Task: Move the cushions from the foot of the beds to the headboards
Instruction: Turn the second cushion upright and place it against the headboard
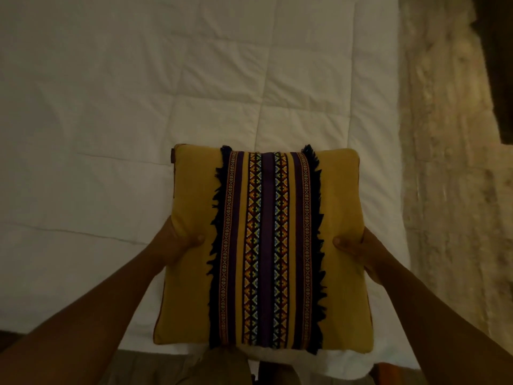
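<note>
A square mustard-yellow cushion (pixel 191 287) with a dark fringed, patterned centre band is held flat above the near end of a bed with a white quilted cover (pixel 138 107). My left hand (pixel 177 243) grips its left edge, thumb on top. My right hand (pixel 358 248) grips its right edge, thumb on top as well. The fingers of both hands are hidden under the cushion. No headboard is in view.
A pale, mottled floor (pixel 449 162) runs along the bed's right side. A dark piece of furniture (pixel 499 65) stands at the top right corner. My legs in light trousers (pixel 222 368) show below the cushion at the bed's near edge.
</note>
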The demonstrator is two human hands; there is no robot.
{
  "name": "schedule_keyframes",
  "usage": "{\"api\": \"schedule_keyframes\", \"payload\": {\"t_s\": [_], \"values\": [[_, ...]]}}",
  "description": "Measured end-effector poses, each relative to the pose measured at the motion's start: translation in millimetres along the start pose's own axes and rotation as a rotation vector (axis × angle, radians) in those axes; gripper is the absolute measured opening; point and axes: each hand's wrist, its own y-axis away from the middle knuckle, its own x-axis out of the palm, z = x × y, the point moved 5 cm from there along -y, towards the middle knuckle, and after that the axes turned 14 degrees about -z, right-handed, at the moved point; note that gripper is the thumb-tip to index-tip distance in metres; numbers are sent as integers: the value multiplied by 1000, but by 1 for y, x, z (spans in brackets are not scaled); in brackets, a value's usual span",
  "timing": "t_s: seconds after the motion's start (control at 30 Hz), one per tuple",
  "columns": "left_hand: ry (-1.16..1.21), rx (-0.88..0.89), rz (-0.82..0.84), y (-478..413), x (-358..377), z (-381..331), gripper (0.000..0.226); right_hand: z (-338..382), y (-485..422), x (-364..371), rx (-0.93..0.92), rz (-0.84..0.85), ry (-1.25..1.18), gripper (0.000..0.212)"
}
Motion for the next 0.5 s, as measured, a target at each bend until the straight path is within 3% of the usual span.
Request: {"api": "schedule_keyframes", "payload": {"t_s": [0.13,0.33,0.5], "values": [[48,92,-80,43,-29,-46,106,56,29,3,-122,36,36,75],[149,233,-224,118,-84,-83,127,135,80,27,-324,131,117,83],[170,278,-389,185,-149,-80,115,180,131,78,-445,234,172,79]]}}
